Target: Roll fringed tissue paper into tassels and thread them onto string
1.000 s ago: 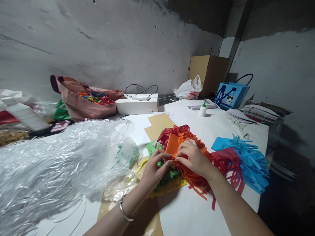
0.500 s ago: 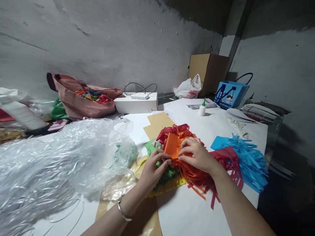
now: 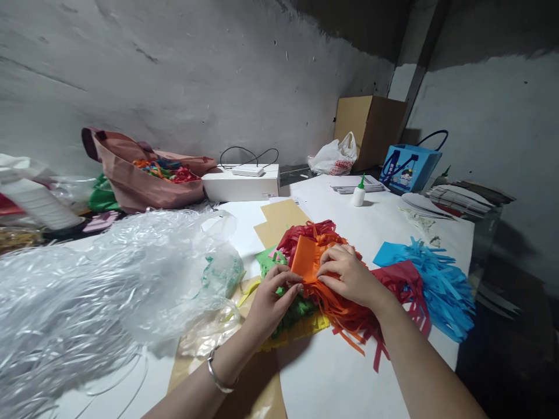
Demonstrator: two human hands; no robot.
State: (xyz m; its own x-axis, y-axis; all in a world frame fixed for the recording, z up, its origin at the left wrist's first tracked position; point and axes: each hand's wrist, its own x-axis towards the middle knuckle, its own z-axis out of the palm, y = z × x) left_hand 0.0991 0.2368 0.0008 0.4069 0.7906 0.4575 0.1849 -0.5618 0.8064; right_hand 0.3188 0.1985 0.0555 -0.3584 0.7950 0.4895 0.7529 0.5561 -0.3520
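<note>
An orange tissue-paper fringe (image 3: 304, 256), with a flat folded band and loose cut strips, lies on a pile in the middle of the table. My left hand (image 3: 271, 294) pinches the near left corner of that band between thumb and fingers. On its right part, my right hand (image 3: 349, 276) has curled fingers gripping the gathered paper. Behind and under it show a red fringe (image 3: 293, 237), a green one (image 3: 267, 262) and a yellow one (image 3: 297, 334). To the right lie a crimson fringe (image 3: 399, 276) and a blue fringe (image 3: 437, 291). The right fingertips are partly hidden.
Clear plastic strands and film (image 3: 109, 285) spread over the left side. A glue bottle (image 3: 358, 196) with a green tip stands farther back. Along the wall are a pink bag (image 3: 126, 186) of coloured scraps, a white box (image 3: 242, 185), a cardboard box (image 3: 356, 122) and a blue bag (image 3: 408, 169).
Both hands keep their hold on the orange fringe, with only a tiny shift of the fingers. The camera view has moved very slightly.
</note>
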